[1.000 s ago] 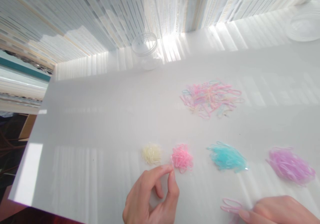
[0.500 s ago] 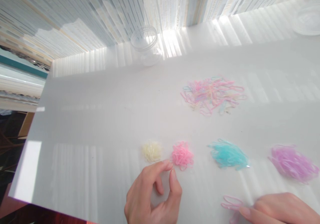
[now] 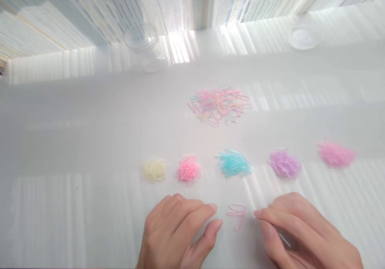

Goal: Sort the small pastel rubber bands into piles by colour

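Observation:
My left hand (image 3: 177, 233) rests low on the white table (image 3: 75, 148), fingers loosely stretched to the right with nothing in them. My right hand (image 3: 300, 233) lies opposite it, fingers stretched left and flat on the table. Between the two sets of fingertips lie a few loose pale pink elastic bands (image 3: 237, 213), untouched by either hand. Beyond the hands runs a row of sorted band piles: cream (image 3: 155, 169), pink (image 3: 188, 168), cyan (image 3: 233, 163), purple (image 3: 284, 164) and magenta pink (image 3: 336, 154). A mixed pastel pile (image 3: 219, 104) sits farther back.
A clear plastic jar (image 3: 144, 46) stands at the back left of centre, against the striped curtain. A clear round lid (image 3: 305, 34) lies at the back right. Bright light stripes fall across the tabletop.
My left hand's pinch near the pink pile has loosened and the hand has drawn back. My right hand has come further into view. The view has swung, showing a fifth pile at right.

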A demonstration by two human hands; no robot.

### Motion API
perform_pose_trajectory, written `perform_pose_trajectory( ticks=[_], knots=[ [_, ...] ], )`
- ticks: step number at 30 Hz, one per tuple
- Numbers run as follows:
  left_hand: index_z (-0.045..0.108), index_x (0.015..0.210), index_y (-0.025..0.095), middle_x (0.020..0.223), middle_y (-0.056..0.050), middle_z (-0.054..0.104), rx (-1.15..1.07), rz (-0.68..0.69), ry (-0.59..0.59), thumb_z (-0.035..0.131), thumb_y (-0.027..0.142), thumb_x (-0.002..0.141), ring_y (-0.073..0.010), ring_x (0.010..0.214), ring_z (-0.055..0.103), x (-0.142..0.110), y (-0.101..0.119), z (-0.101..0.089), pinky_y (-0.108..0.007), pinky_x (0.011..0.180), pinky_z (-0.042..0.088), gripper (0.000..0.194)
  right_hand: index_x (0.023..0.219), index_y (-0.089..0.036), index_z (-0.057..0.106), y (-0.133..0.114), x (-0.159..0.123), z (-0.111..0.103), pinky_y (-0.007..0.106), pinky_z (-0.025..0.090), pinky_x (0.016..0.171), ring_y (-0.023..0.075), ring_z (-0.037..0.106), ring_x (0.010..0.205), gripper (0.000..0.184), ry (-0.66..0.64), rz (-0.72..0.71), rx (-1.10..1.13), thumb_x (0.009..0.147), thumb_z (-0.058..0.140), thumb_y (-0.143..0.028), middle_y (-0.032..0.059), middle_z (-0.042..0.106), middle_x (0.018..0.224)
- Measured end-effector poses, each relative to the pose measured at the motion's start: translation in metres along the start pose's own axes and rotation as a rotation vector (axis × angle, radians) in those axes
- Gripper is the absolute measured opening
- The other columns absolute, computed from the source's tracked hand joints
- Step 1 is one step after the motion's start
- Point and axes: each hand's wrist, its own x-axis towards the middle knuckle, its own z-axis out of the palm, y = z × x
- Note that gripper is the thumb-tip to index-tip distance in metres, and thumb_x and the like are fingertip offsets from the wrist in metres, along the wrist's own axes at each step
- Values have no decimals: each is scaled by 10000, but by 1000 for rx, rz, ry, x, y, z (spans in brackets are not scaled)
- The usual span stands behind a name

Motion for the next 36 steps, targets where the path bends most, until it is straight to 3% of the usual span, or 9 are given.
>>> perform_pose_trajectory(
  ticks=[3, 12, 21, 29, 36],
  knots=[
    [718, 1062, 172, 826, -24, 715, 45, 14, -142, 742, 141, 907, -171, 695, 601, 3, 4, 0, -336, 628, 428, 159, 877, -175, 635, -2, 2, 5, 285, 447, 539, 147, 547, 628, 183, 58, -45, -40, 879, 594, 3, 15, 607, 701],
    [708, 967, 176, 802, 0, 674, 29, 67, -140, 656, 71, 959, -138, 671, 554, 7, 12, 11, -327, 649, 382, 118, 960, -150, 690, -3, 0, 7, 334, 430, 627, 172, 510, 697, 122, -57, -84, -52, 939, 605, -65, 33, 644, 763],
    [649, 1044, 157, 955, -52, 768, -60, 107, -124, 596, 69, 994, -148, 773, 673, -2, 5, 10, -305, 693, 475, 114, 1123, -105, 651, 1, -1, 6, 340, 498, 686, 187, 565, 791, 190, -54, -137, 68, 934, 678, -103, 80, 687, 900],
    [677, 1069, 160, 936, -55, 807, -82, 152, -108, 621, 50, 968, -140, 749, 732, -4, 5, 8, -276, 636, 524, 160, 1039, -148, 659, -1, -1, 4, 319, 494, 648, 171, 566, 732, 124, -32, -143, 123, 945, 649, -69, 45, 668, 813],
    [645, 1028, 193, 858, -5, 805, -125, 80, -65, 659, 62, 947, -109, 662, 715, 1, 9, 8, -246, 613, 540, 155, 995, -150, 676, -3, 0, 4, 316, 487, 630, 166, 581, 701, 135, -27, -133, 140, 929, 644, -37, 34, 672, 780]
  ],
)
